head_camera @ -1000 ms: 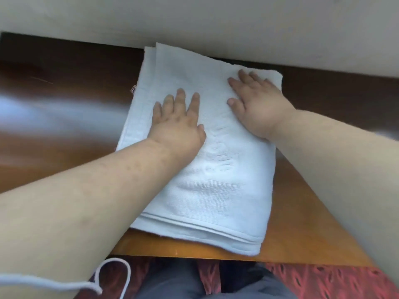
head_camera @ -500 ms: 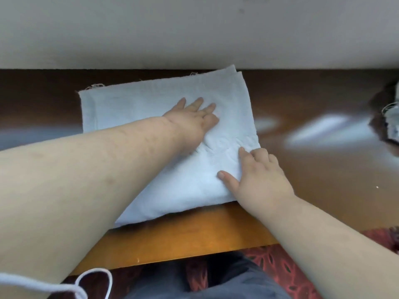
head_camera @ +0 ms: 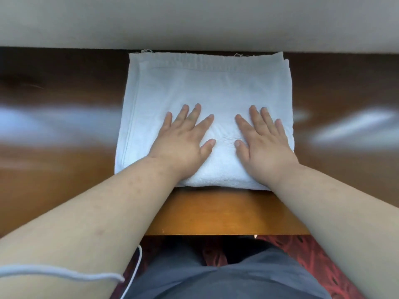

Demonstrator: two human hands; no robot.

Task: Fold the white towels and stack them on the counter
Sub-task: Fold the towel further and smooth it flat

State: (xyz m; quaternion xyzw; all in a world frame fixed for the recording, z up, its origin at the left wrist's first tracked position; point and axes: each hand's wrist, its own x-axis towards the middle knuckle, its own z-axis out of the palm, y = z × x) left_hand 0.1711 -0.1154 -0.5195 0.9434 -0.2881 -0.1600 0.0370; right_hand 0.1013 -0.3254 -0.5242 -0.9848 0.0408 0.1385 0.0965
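One folded white towel (head_camera: 207, 93), laid flat on the brown wooden tabletop (head_camera: 64, 160), its far edge set against the wall. Left hand (head_camera: 183, 143) and right hand (head_camera: 263, 145) are pressed palm-down on its near half, fingers (head_camera: 195, 113) spread apart, nothing gripped.

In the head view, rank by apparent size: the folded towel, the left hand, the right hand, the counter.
1. counter
2. folded towel
3. left hand and right hand: look alike, no ranking.
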